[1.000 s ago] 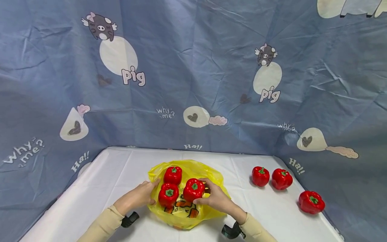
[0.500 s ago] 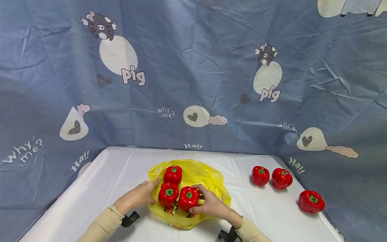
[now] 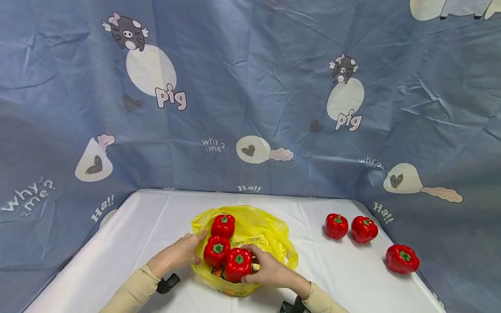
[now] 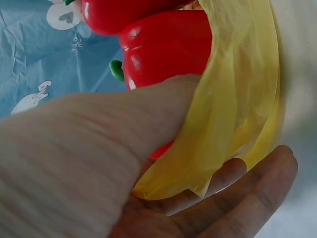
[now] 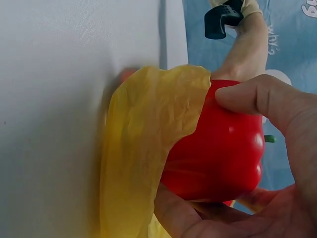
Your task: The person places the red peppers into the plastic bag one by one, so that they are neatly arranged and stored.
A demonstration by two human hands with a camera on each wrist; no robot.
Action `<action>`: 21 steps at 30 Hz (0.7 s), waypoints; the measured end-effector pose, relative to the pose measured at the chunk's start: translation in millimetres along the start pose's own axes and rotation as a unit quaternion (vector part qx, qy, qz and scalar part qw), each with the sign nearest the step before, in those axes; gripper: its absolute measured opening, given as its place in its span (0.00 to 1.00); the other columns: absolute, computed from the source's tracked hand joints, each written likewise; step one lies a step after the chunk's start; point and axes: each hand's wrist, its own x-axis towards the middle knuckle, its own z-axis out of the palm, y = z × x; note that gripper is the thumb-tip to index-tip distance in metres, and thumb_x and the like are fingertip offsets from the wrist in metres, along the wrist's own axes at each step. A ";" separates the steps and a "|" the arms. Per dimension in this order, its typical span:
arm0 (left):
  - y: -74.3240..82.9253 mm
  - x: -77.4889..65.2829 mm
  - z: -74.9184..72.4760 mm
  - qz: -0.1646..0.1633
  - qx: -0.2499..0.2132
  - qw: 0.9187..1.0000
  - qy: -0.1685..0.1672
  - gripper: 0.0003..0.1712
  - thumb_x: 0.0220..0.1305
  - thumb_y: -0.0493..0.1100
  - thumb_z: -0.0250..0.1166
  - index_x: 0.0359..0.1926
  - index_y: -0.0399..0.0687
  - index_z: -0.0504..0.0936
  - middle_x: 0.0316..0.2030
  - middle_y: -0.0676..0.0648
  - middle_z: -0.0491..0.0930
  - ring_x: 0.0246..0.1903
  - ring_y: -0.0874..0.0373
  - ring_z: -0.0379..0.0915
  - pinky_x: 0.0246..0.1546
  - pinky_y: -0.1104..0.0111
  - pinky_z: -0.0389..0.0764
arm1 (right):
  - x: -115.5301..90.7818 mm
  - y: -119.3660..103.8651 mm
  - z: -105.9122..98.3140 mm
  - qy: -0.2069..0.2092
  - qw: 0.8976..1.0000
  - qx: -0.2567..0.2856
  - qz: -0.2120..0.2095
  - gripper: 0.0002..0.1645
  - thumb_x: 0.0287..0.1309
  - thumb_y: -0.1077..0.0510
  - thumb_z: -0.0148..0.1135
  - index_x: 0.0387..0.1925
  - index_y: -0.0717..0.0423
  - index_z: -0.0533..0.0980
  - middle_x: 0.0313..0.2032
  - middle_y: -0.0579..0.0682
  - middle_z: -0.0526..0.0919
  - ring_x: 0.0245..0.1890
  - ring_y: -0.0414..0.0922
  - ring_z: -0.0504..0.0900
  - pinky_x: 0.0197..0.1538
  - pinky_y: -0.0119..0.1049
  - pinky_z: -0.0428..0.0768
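Observation:
A yellow plastic bag [image 3: 250, 214] lies on the table with its mouth spread upward. My right hand [image 3: 270, 268] grips a red bell pepper [image 3: 238, 266] low over the bag's near part, thumb on one side and fingers on the other. Two more red peppers are in the bag: one pepper [image 3: 216, 253] right beside the held one, another pepper [image 3: 223, 227] behind it. At the bag's left edge, my left hand [image 3: 183, 252] holds the rim. In the left wrist view its thumb goes inside the yellow plastic [image 4: 233, 89] while the fingers stay outside.
On the right side of the white table [image 3: 313, 269] sit three red peppers: a pepper [image 3: 336, 227] and a pepper [image 3: 364, 230] close together, and a pepper [image 3: 402, 260] nearer the right edge. A blue printed cloth [image 3: 250, 104] hangs behind the table.
My right hand has brought its pepper left and toward the near side of the bag, against the front pepper there. The left hand stays at the rim.

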 end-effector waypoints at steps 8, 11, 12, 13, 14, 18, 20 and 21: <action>0.1 0.5 0.4 -0.002 -0.005 1.000 -0.001 0.47 0.40 0.30 0.77 0.63 0.23 0.67 0.55 0.28 0.75 0.52 0.35 0.73 0.51 0.49 0.75 | -0.5 1.4 3.5 -0.009 1.000 0.009 -0.004 0.40 0.46 0.53 0.72 0.62 0.42 0.67 0.55 0.42 0.78 0.55 0.39 0.77 0.55 0.30 0.76; 0.2 0.7 0.3 -0.007 -0.004 1.000 -0.002 0.47 0.40 0.30 0.76 0.63 0.23 0.66 0.54 0.28 0.76 0.52 0.36 0.73 0.51 0.50 0.76 | -0.7 1.7 3.6 -0.016 1.000 0.016 -0.006 0.41 0.46 0.53 0.74 0.63 0.42 0.66 0.56 0.42 0.78 0.55 0.38 0.77 0.53 0.29 0.76; 0.3 0.8 0.2 -0.008 -0.003 1.000 -0.003 0.47 0.40 0.30 0.76 0.64 0.23 0.66 0.54 0.28 0.76 0.52 0.36 0.73 0.50 0.50 0.76 | -0.9 1.7 3.4 -0.018 1.000 0.019 -0.006 0.41 0.46 0.53 0.74 0.63 0.41 0.66 0.57 0.43 0.77 0.55 0.38 0.77 0.52 0.29 0.77; 0.4 1.1 0.2 -0.008 -0.003 1.000 -0.002 0.47 0.40 0.30 0.77 0.64 0.23 0.66 0.54 0.28 0.76 0.52 0.37 0.73 0.50 0.51 0.76 | -1.1 1.4 3.1 -0.020 0.999 0.024 -0.004 0.42 0.46 0.54 0.74 0.63 0.41 0.66 0.57 0.43 0.77 0.55 0.39 0.76 0.51 0.28 0.77; 0.4 1.3 0.3 -0.008 -0.002 1.000 -0.003 0.47 0.40 0.30 0.77 0.64 0.23 0.66 0.54 0.28 0.76 0.52 0.37 0.73 0.50 0.51 0.76 | -1.4 1.1 2.6 -0.023 0.999 0.028 -0.001 0.42 0.46 0.54 0.75 0.64 0.40 0.66 0.57 0.44 0.77 0.55 0.39 0.76 0.50 0.28 0.78; -0.5 2.4 1.4 -0.002 -0.003 1.000 -0.001 0.47 0.39 0.30 0.77 0.63 0.23 0.67 0.54 0.27 0.76 0.52 0.36 0.74 0.49 0.51 0.77 | -2.7 -1.7 -0.9 -0.023 0.999 0.027 0.012 0.47 0.45 0.53 0.76 0.66 0.41 0.64 0.58 0.44 0.76 0.57 0.41 0.75 0.51 0.31 0.79; -0.7 2.5 1.4 -0.001 -0.003 1.000 -0.002 0.47 0.39 0.30 0.77 0.63 0.23 0.67 0.54 0.27 0.76 0.52 0.35 0.74 0.50 0.50 0.76 | -3.6 -2.1 -2.8 -0.021 0.999 0.022 0.014 0.49 0.45 0.52 0.77 0.68 0.42 0.62 0.59 0.44 0.75 0.57 0.42 0.75 0.53 0.34 0.78; -0.8 2.7 1.3 -0.001 -0.003 1.000 -0.001 0.47 0.39 0.30 0.77 0.63 0.23 0.67 0.54 0.27 0.76 0.52 0.36 0.74 0.50 0.50 0.76 | -4.1 -2.0 -3.8 -0.020 1.000 0.019 0.013 0.50 0.45 0.52 0.77 0.68 0.43 0.62 0.59 0.44 0.75 0.57 0.43 0.75 0.54 0.35 0.78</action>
